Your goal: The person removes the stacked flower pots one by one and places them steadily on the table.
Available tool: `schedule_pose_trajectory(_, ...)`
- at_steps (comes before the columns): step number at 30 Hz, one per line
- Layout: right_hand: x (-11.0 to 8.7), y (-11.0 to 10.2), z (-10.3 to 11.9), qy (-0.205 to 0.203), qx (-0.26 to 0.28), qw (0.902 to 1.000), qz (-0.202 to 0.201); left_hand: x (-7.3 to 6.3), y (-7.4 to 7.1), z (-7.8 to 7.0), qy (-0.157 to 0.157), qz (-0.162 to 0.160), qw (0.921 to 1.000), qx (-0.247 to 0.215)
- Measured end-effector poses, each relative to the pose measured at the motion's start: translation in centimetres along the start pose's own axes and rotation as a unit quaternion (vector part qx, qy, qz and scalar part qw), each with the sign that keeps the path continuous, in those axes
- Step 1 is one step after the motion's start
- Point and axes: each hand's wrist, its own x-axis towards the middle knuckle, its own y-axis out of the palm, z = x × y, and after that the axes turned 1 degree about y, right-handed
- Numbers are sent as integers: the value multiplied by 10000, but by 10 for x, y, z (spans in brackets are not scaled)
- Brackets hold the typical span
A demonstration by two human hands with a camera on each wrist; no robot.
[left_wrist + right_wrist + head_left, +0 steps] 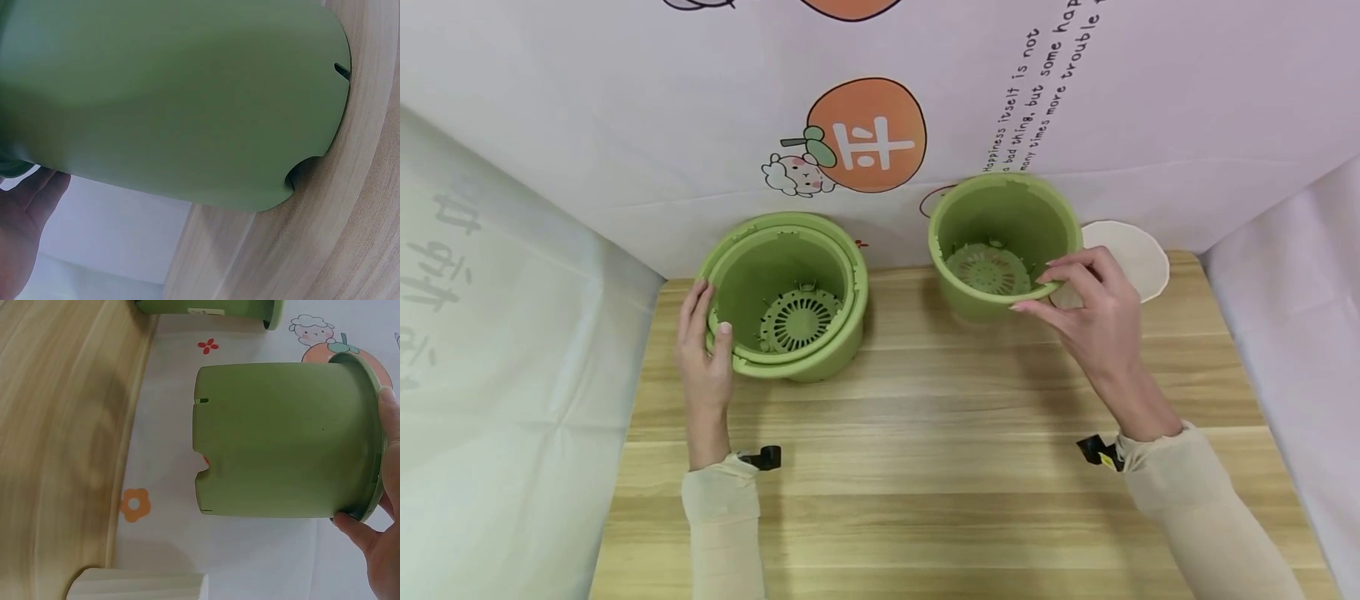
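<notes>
Two green plastic flower pots stand nested at the left, the inner pot point(775, 258) sitting inside the outer pot point(838, 354). My left hand point(703, 358) grips their left rim, thumb over the inner edge and fingers along the outside. Slots ring the perforated floor inside. In the left wrist view, a green wall point(175, 112) with notches at its base fills most of the picture. At the right, my right hand point(1097, 317) pinches the near rim of another green pot point(977, 296), held off the table; its notched base point(206, 434) shows in the right wrist view.
Behind my right hand stands a white container point(1138, 258) with a wavy rim, partly hidden; its ribbed side point(137, 586) shows in the right wrist view. A printed white cloth point(700, 125) walls in the wooden table point(910, 467) at the back and sides.
</notes>
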Motion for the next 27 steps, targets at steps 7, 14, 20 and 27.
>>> schedule_pose_trajectory(7, -6, -1, -8, 16, -4, 10000, -68, -1, -1, 0, -92, 22, 10000, -6)
schedule_pose_trajectory(14, -11, -3, -15, 97, 18, 9999, -110, -1, -2, 0, -114, 25, 9999, -16)
schedule_pose_trajectory(20, -16, -3, -21, 179, -5, 9998, -102, -1, -1, 1, -50, -3, 10000, 0)
schedule_pose_trajectory(27, -21, -1, -28, 285, 25, 9994, -176, 0, 0, 3, 63, -1, 10000, -61)
